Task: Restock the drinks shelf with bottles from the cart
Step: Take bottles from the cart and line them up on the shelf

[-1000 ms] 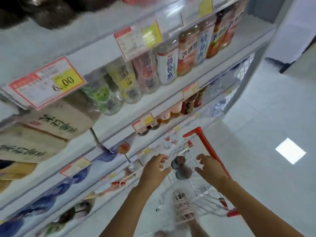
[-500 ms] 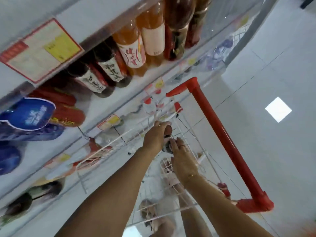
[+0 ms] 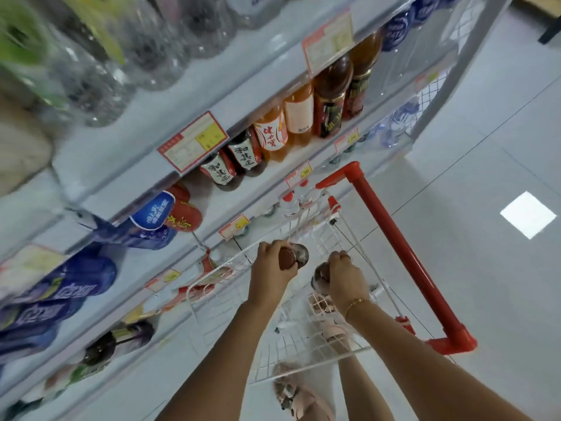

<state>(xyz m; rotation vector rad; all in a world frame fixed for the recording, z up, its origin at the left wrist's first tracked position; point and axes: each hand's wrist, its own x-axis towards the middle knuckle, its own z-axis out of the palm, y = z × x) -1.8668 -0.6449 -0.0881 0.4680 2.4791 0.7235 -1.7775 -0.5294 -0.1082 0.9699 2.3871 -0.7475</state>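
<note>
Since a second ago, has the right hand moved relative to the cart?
Yes. The right hand has dropped from above the red cart handle into the basket, closing on a bottle.

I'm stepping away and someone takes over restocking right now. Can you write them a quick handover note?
Left hand: closed on a dark-capped bottle above the cart.
Right hand: gripping a second bottle over the basket.
Shelf to the left already holds rows of drinks.
Done: two bottles picked up.
Left: place both on the shelf, then check the cart for more; its contents are hard to make out.
</note>
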